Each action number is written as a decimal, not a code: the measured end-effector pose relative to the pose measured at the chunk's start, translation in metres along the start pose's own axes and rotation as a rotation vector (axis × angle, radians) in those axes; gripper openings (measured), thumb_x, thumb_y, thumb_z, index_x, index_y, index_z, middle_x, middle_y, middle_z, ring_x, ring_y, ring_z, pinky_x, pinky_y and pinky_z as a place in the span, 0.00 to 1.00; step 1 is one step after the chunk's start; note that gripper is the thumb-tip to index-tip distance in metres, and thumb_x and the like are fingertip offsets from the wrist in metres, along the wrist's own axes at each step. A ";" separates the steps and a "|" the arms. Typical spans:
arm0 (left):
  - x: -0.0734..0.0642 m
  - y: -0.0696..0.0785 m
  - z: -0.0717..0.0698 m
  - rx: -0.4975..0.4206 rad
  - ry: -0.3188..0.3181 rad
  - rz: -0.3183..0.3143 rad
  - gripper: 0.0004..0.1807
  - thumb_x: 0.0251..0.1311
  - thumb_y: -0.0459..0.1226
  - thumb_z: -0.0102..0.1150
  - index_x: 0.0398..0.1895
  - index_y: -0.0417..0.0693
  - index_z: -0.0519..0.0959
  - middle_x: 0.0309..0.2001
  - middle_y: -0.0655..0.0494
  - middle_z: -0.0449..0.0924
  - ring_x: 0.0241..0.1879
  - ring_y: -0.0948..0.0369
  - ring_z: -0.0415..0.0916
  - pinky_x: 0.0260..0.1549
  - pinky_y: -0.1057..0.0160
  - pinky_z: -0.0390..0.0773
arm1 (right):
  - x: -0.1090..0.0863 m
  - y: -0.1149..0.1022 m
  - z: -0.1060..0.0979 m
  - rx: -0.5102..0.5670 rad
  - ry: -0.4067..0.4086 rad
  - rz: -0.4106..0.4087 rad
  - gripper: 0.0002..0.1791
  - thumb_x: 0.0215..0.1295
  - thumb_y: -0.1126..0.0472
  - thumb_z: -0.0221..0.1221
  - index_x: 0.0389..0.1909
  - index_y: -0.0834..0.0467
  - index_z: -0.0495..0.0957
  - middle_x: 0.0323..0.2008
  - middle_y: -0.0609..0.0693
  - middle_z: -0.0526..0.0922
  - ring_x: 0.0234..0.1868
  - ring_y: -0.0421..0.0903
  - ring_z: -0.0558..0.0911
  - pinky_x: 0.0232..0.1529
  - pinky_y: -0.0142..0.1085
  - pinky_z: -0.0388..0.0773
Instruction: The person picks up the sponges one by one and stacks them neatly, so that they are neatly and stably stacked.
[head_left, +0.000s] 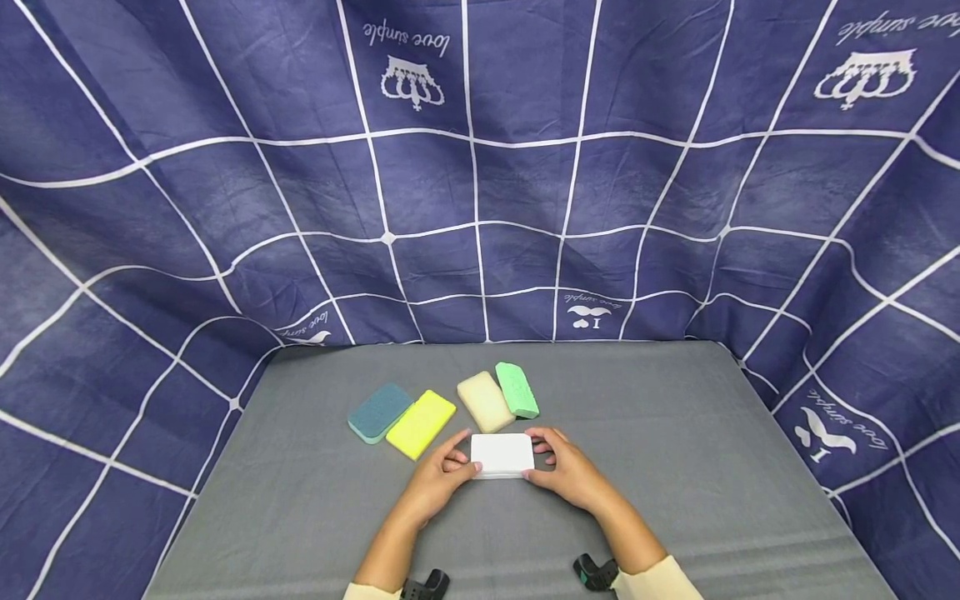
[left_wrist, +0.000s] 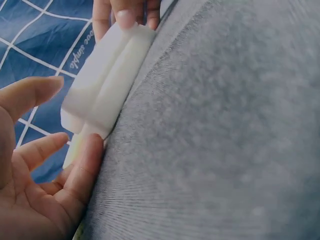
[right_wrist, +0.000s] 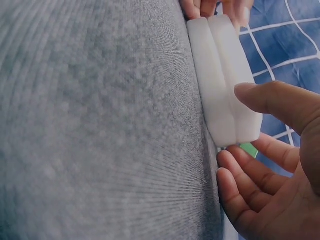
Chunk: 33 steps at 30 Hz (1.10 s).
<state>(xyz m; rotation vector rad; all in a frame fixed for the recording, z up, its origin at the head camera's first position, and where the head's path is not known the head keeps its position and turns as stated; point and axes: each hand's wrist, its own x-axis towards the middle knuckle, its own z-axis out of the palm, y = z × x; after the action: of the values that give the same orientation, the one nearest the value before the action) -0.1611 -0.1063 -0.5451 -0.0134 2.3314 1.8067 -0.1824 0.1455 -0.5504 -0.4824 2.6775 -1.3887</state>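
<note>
Two white sponge blocks point(head_left: 502, 455) lie stacked on the grey cloth, their seam showing in both wrist views. My left hand point(head_left: 442, 475) is at the stack's left end. In the left wrist view one fingertip touches the lower block point(left_wrist: 119, 75), while the thumb stands off the stack. My right hand point(head_left: 570, 471) holds the right end. Its thumb lies on the upper block point(right_wrist: 232, 75) in the right wrist view, with its other fingers at the end and close to the cloth.
Beyond the stack lie a cream sponge point(head_left: 483, 400) and a green block point(head_left: 517, 390), touching. To the left, a yellow sponge point(head_left: 422, 425) lies against a dark teal sponge point(head_left: 381, 412). Blue gridded fabric point(head_left: 525, 183) rises behind the grey tabletop point(head_left: 637, 400) and at its sides.
</note>
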 end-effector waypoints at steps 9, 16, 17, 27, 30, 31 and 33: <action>0.000 0.000 -0.001 0.010 0.017 0.044 0.29 0.57 0.39 0.67 0.64 0.54 0.74 0.51 0.43 0.74 0.38 0.61 0.77 0.34 0.71 0.77 | 0.000 -0.003 0.000 -0.044 0.005 -0.018 0.33 0.50 0.59 0.73 0.58 0.53 0.72 0.49 0.48 0.77 0.50 0.46 0.78 0.46 0.33 0.77; -0.006 0.010 0.001 0.032 0.015 0.081 0.26 0.58 0.32 0.64 0.62 0.42 0.75 0.49 0.36 0.74 0.39 0.54 0.78 0.32 0.72 0.76 | 0.000 -0.002 0.000 -0.059 0.003 -0.024 0.32 0.51 0.58 0.72 0.58 0.53 0.72 0.49 0.47 0.77 0.50 0.46 0.78 0.46 0.33 0.77; -0.005 0.009 0.001 0.037 0.016 0.082 0.26 0.57 0.32 0.64 0.62 0.42 0.75 0.49 0.37 0.74 0.39 0.54 0.78 0.32 0.72 0.75 | 0.000 -0.002 0.000 -0.058 0.000 -0.022 0.32 0.51 0.58 0.72 0.58 0.53 0.72 0.49 0.47 0.77 0.50 0.46 0.78 0.46 0.33 0.77; 0.000 -0.008 0.001 0.034 0.022 0.074 0.28 0.55 0.39 0.68 0.61 0.52 0.76 0.48 0.44 0.75 0.36 0.62 0.77 0.33 0.71 0.77 | 0.002 0.001 -0.002 -0.057 -0.013 -0.054 0.32 0.51 0.58 0.72 0.58 0.54 0.72 0.51 0.48 0.77 0.50 0.47 0.79 0.46 0.32 0.77; 0.001 -0.009 0.001 0.027 0.016 0.075 0.28 0.55 0.40 0.68 0.61 0.52 0.76 0.49 0.44 0.75 0.36 0.63 0.77 0.32 0.70 0.77 | 0.002 0.002 -0.003 -0.067 -0.021 -0.071 0.32 0.51 0.58 0.72 0.59 0.54 0.72 0.52 0.48 0.77 0.49 0.46 0.79 0.45 0.32 0.78; 0.001 -0.009 0.001 0.019 0.014 0.069 0.28 0.55 0.40 0.68 0.61 0.52 0.76 0.49 0.44 0.75 0.36 0.63 0.77 0.33 0.71 0.76 | 0.002 0.002 -0.003 -0.067 -0.023 -0.078 0.32 0.52 0.57 0.72 0.59 0.54 0.72 0.52 0.48 0.77 0.49 0.46 0.79 0.45 0.32 0.78; 0.002 -0.009 0.001 0.008 0.010 0.071 0.28 0.55 0.39 0.68 0.61 0.50 0.76 0.49 0.43 0.75 0.36 0.63 0.76 0.33 0.71 0.76 | 0.002 0.002 -0.004 -0.066 -0.029 -0.084 0.33 0.52 0.57 0.72 0.59 0.55 0.72 0.52 0.48 0.77 0.49 0.46 0.79 0.45 0.33 0.78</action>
<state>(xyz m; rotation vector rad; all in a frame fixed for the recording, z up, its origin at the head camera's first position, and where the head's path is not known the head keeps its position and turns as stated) -0.1614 -0.1074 -0.5544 0.0616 2.3748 1.8336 -0.1855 0.1498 -0.5497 -0.6239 2.7163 -1.3056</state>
